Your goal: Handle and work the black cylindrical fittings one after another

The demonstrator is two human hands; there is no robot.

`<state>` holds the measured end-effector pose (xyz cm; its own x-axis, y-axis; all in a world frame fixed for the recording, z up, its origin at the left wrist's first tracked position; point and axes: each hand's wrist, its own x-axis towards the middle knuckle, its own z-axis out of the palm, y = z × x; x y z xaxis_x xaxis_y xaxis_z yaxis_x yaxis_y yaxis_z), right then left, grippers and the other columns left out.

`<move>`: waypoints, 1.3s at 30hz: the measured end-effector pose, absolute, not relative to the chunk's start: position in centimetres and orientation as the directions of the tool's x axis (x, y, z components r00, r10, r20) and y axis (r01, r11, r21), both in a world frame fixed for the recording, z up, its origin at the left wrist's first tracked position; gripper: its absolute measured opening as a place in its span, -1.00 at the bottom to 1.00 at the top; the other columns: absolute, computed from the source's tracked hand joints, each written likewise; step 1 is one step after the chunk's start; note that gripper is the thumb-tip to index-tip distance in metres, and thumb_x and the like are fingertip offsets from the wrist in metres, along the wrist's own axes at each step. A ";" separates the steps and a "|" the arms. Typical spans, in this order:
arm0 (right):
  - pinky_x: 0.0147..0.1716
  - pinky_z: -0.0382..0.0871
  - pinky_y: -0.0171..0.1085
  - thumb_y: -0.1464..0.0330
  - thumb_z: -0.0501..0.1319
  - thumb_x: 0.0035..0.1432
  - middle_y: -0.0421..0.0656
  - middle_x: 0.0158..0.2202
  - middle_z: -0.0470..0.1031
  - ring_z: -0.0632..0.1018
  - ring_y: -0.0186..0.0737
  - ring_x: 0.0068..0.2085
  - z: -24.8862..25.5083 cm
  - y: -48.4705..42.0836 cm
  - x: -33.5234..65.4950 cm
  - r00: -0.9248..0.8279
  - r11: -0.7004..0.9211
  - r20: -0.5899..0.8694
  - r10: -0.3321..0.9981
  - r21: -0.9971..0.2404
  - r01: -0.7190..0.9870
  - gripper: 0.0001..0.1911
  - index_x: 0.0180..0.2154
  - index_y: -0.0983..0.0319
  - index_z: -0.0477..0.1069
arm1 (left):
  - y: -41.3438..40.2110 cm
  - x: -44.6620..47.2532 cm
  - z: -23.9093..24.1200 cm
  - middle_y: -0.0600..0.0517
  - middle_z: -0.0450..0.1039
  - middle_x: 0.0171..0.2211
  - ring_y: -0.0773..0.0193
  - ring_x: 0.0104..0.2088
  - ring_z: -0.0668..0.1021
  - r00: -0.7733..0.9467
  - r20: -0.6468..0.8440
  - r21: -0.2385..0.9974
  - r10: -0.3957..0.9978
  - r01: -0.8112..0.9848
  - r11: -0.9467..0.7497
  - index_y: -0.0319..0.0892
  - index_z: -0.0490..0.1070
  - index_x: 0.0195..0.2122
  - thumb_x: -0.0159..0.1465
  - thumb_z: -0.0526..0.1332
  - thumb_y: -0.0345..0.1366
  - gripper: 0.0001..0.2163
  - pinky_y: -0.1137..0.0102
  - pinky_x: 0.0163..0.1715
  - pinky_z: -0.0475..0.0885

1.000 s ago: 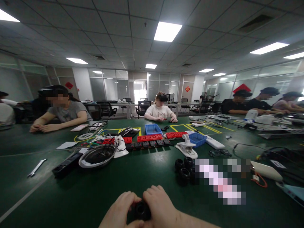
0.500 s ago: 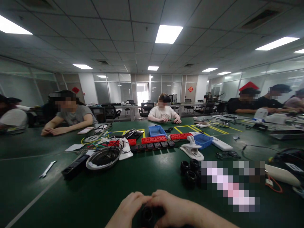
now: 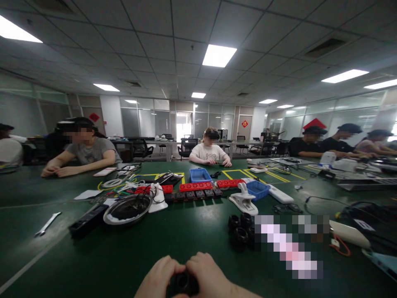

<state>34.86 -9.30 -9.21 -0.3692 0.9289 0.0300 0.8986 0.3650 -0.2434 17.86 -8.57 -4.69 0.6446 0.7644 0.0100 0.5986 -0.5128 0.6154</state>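
At the bottom of the head view, my left hand and my right hand are closed around a black round part with a hole. The thumbs and fingertips meet above it, and its lower side is hidden. Ahead and to the right of my hands stands a cluster of several similar black round parts, apart from my fingers. Beside that cluster lies a blurred-out patch.
Across the green table stand a metal bowl, a black box, a wrench, red socket strips, a white clip stand and blue trays. Several people sit around, including a person opposite.
The whole view has shifted, so table things sit further left. My hands have drawn closer together around the black part, which stays held between them.
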 end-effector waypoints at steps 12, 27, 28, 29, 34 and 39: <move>-0.40 0.16 -0.42 0.30 0.39 -0.21 -0.30 -0.46 0.30 0.36 -0.31 -0.35 -6.9 -9.7 36.8 -0.496 0.405 -0.022 0.868 -0.546 0.733 -0.73 -0.42 0.27 0.42 | -8.6 17.6 -4.3 0.07 0.32 -0.30 0.21 -0.26 0.37 0.700 0.012 0.689 0.714 0.512 -0.513 -0.09 0.41 -0.19 0.03 0.28 -0.32 -0.72 0.40 -0.28 0.25; -0.19 0.21 -0.33 0.31 0.34 -0.14 -0.19 -0.20 0.37 0.37 -0.20 -0.16 -7.8 -9.4 37.2 -0.581 0.475 0.023 0.813 -0.604 0.640 -0.59 -0.17 0.20 0.39 | -7.3 17.3 -5.3 0.07 0.31 -0.25 0.21 -0.24 0.37 0.766 -0.022 0.729 0.642 0.452 -0.515 -0.08 0.36 -0.15 0.04 0.28 -0.37 -0.68 0.43 -0.26 0.25; -0.20 0.21 -0.36 0.32 0.32 -0.10 -0.20 -0.22 0.36 0.37 -0.22 -0.16 -7.5 -9.4 37.5 -0.593 0.476 0.022 0.805 -0.620 0.623 -0.64 -0.19 0.20 0.40 | -7.3 17.2 -5.2 0.09 0.31 -0.25 0.22 -0.23 0.37 0.771 -0.025 0.737 0.636 0.444 -0.509 -0.06 0.36 -0.15 0.03 0.28 -0.40 -0.67 0.43 -0.25 0.24; -0.22 0.21 -0.37 0.32 0.31 -0.09 -0.22 -0.25 0.36 0.38 -0.24 -0.17 -7.4 -9.5 37.6 -0.591 0.472 0.018 0.807 -0.620 0.627 -0.69 -0.22 0.21 0.41 | -7.3 17.2 -5.0 0.10 0.31 -0.26 0.23 -0.24 0.37 0.768 -0.030 0.742 0.640 0.446 -0.501 -0.06 0.37 -0.17 0.01 0.28 -0.43 -0.67 0.44 -0.25 0.24; -0.37 0.19 -0.36 0.18 0.36 -0.20 -0.24 -0.37 0.36 0.37 -0.25 -0.33 -7.8 -9.6 36.3 -0.435 0.374 -0.010 0.900 -0.494 0.785 -0.64 -0.36 0.23 0.40 | -7.6 17.4 -4.5 0.09 0.31 -0.29 0.23 -0.28 0.38 0.715 -0.062 0.709 0.696 0.522 -0.473 -0.12 0.38 -0.23 -0.03 0.29 -0.40 -0.70 0.43 -0.32 0.25; -0.30 0.21 -0.22 0.13 0.34 -0.24 -0.08 -0.30 0.43 0.39 -0.09 -0.30 -8.3 -9.7 34.9 -0.339 0.325 0.023 0.941 -0.347 0.879 -0.54 -0.31 0.29 0.40 | -7.9 17.7 -4.7 0.04 0.33 -0.28 0.21 -0.28 0.37 0.633 -0.039 0.678 0.773 0.585 -0.445 -0.18 0.36 -0.23 0.01 0.27 -0.38 -0.73 0.41 -0.30 0.27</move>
<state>34.93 -9.65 -8.29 -0.3389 0.9405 0.0232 0.8794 0.3254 -0.3475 17.71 -7.86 -4.72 0.6330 0.7731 -0.0388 0.5847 -0.4448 0.6784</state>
